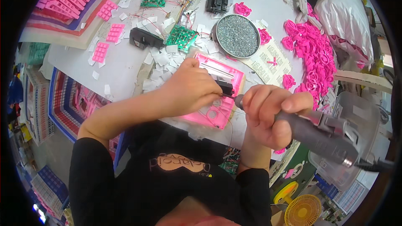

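My right hand [272, 113] is wrapped round a dark grey electric screwdriver [322, 136]. The tool's thin bit points left, at a small black block [225, 86] seated in a bright pink plastic housing [232, 73]. Over that housing, my left hand [192, 86] has its fingers drawn together right beside the block and the bit tip. Whatever lies between those fingertips is hidden. Thin wires trail from the block across the housing's lower part, which has round openings.
Past the housing stands a round tin of small screws [238, 35]. Green circuit boards [181, 37] and a black part [145, 38] lie among white paper squares. Pink plastic pieces [314, 58] are heaped at right, by a white bag [345, 21]. Pink parts fill stacked trays [69, 0] at upper left.
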Motion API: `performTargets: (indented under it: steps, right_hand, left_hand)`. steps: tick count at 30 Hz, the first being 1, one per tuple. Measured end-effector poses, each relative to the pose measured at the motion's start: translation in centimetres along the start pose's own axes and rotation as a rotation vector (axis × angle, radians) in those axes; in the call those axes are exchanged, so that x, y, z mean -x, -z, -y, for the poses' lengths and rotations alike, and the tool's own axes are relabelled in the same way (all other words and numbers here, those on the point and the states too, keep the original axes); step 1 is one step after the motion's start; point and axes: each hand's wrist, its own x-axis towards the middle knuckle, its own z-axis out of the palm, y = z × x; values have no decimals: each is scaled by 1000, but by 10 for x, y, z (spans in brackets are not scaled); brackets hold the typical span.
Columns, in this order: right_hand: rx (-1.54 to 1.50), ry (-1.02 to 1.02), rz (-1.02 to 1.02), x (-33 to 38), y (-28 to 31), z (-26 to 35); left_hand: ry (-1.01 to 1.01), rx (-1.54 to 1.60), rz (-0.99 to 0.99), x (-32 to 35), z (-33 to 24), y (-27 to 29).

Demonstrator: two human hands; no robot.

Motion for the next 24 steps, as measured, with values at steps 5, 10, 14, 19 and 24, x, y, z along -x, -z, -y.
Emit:
performTargets:
  steps: [5, 10, 14, 19, 24]
  right_hand:
    - [2, -19, 89, -2, -4, -3]
    - [89, 19, 86, -1, -12, -13]
    - [5, -13, 80, 2, -6, -14]
    - [-20, 71, 78, -1, 5, -37]
    - [167, 74, 109, -2, 2, -54]
  left_hand:
    - [53, 87, -111, 8, -1, -2]
    - [16, 40, -158, 10, 3, -5]
    - [44, -31, -209, 10, -1, -2]
    - [167, -260, -215, 27, 4, 0]
    - [86, -340, -144, 38, 18, -9]
